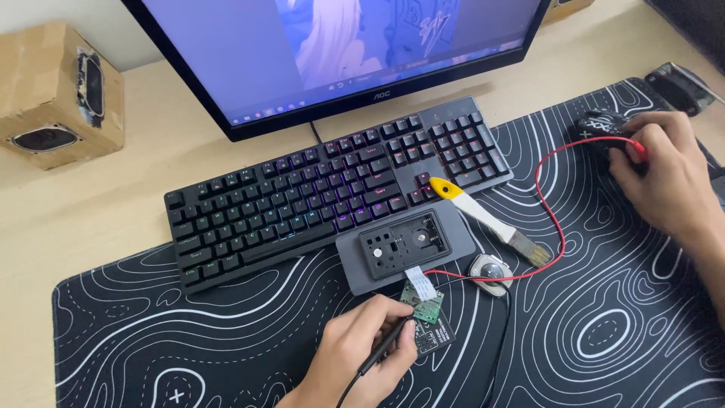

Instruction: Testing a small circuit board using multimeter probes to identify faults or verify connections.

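Left hand (pixel 361 355) grips black probe (pixel 385 349) on green circuit board (pixel 424 304), near worktop's front edge; right hand (pixel 663 175) pinches red probe (pixel 638 149). Rec.: keep tip steady, board flat.

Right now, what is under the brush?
The brush lies slantwise, its yellow handle end over the keyboard edge, its middle over the grey device corner, its bristles on the patterned mat. Anything beneath the handle stays hidden.

This was a home computer desk turned hobby electronics bench: a monitor (pixel 340 53), backlit keyboard (pixel 332 189) and patterned desk mat (pixel 604 317) covered the wooden table (pixel 113 189), beside a cardboard-boxed speaker (pixel 57 94).
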